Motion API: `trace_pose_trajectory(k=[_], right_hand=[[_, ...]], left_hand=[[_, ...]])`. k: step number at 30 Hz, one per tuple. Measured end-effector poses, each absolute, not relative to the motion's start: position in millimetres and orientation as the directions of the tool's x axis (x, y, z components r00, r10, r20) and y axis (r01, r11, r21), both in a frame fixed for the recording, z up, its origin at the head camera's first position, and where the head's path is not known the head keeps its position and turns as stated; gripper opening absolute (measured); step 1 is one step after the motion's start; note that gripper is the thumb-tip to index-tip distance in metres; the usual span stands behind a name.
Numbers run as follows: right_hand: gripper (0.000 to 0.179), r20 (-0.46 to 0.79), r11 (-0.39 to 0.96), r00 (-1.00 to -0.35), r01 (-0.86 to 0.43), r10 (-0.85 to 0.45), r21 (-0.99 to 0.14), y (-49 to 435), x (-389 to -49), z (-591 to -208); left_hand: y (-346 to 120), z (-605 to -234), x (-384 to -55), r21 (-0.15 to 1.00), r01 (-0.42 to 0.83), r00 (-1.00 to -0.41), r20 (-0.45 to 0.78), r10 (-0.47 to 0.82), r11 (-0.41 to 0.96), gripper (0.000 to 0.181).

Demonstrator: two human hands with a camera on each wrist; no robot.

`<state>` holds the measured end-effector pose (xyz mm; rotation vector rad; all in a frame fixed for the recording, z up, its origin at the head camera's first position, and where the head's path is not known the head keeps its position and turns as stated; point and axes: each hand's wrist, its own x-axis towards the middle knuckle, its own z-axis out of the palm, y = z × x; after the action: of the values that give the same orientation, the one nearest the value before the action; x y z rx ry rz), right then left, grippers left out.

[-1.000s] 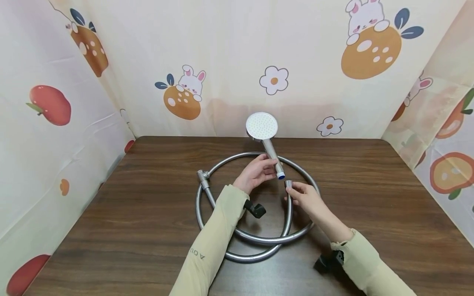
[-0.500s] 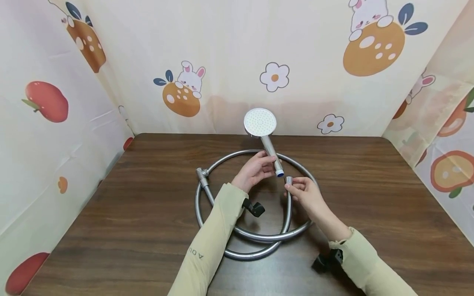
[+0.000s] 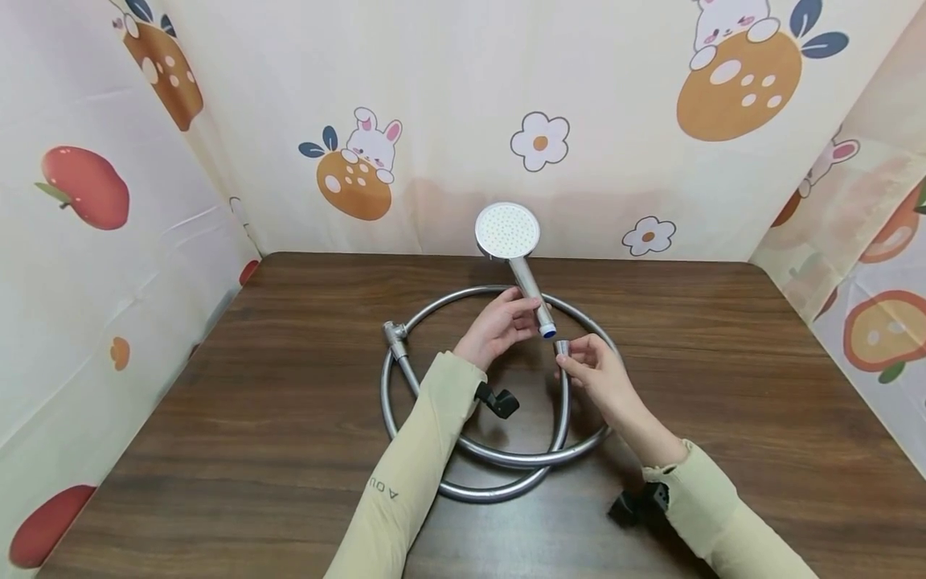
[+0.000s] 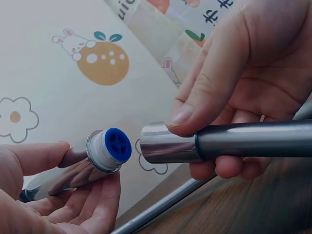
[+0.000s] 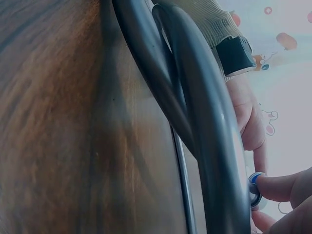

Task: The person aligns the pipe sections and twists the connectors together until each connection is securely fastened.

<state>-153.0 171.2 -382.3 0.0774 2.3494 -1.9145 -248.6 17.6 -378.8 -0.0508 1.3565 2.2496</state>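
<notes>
My left hand (image 3: 501, 328) grips the chrome handle of a round white-faced shower head (image 3: 508, 231), its face turned toward me. At the handle's lower end, a white threaded tip with a blue insert (image 4: 118, 144) points to the hose. In my right hand (image 3: 596, 370), thumb and fingers pinch the smooth metal end nut (image 4: 168, 142) of a grey shower hose (image 3: 506, 460). A small gap separates nut and threaded tip in the left wrist view. The hose lies in loops around my left hand. In the right wrist view its coils hide much of the hands.
The hose's other end, a chrome elbow fitting (image 3: 395, 338), lies at the left of the coil. Everything rests on a brown wooden table (image 3: 253, 418). Patterned cloth (image 3: 448, 145) hangs behind it and along both sides.
Hands, shower head and table all sit slightly higher in the head view as the camera tilts. The hose nut has come a little closer to the handle's threaded tip.
</notes>
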Motion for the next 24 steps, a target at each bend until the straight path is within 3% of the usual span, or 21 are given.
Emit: trace_pose_trajectory(k=[24], right_hand=[[0.023, -0.082, 0.137, -0.996, 0.079, -0.022, -0.988, 163.9, -150.2, -377.8]], left_hand=[[21.3, -374.3, -244.6, 0.828, -0.403, -0.883, -0.240, 0.404, -0.389, 0.032]])
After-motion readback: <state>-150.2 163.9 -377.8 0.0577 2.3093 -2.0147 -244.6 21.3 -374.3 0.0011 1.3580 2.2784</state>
